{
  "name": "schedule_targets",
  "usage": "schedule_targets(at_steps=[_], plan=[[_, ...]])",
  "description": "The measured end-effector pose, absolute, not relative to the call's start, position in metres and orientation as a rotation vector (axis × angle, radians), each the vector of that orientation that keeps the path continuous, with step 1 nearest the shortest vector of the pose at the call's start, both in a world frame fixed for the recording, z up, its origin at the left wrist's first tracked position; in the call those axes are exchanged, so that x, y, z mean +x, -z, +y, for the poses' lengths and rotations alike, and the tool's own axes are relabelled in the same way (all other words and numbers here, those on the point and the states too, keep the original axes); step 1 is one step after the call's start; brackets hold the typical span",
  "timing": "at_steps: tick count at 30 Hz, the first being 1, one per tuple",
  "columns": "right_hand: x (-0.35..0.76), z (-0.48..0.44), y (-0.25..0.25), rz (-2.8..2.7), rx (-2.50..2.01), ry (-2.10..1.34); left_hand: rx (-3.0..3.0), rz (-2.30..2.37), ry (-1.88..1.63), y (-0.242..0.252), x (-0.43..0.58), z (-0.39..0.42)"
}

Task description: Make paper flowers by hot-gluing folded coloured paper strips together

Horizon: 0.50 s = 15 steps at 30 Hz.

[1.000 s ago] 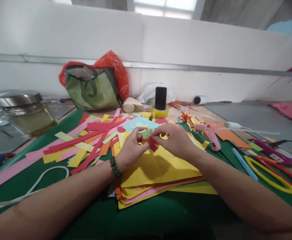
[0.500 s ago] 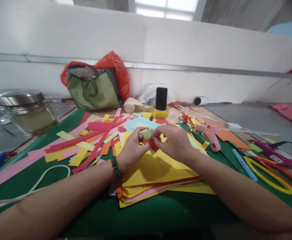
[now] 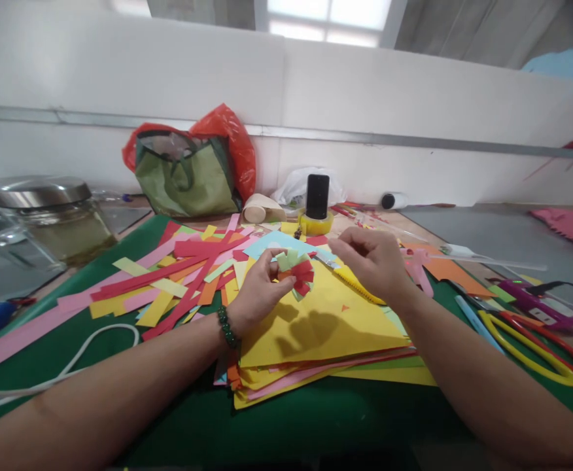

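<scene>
A small red-and-green paper flower (image 3: 302, 270) sits pinched between the thumb and fingers of the left hand (image 3: 254, 297), above a yellow-topped paper stack (image 3: 286, 343) on the green-covered worktop (image 3: 193, 418). Roundish, with no clear long axis, the flower lies to the left of the right hand (image 3: 372, 261), a plain gap between them; the left hand is the nearer, being in contact with it. The right hand's fingers curl inward, thumb close to forefinger (whether they grip anything small, one cannot tell). Close by that hand, a yellow utility knife (image 3: 354, 282) lies slantwise, blade toward far left, handle toward near right. A pink glue gun (image 3: 420, 271) shows partly behind the right wrist.
</scene>
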State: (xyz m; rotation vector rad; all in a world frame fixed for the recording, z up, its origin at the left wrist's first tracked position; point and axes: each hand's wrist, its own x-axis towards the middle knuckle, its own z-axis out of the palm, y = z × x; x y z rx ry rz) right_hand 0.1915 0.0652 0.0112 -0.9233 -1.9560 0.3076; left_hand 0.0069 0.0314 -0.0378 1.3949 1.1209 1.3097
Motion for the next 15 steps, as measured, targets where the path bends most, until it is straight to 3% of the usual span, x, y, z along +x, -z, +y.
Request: schedule_targets(at_steps=[15], plan=[[0.175, 0.061, -0.002, -2.187, -1.234, -0.248, 1.426, 1.106, -1.323, 0.04, 0.008, 0.032]])
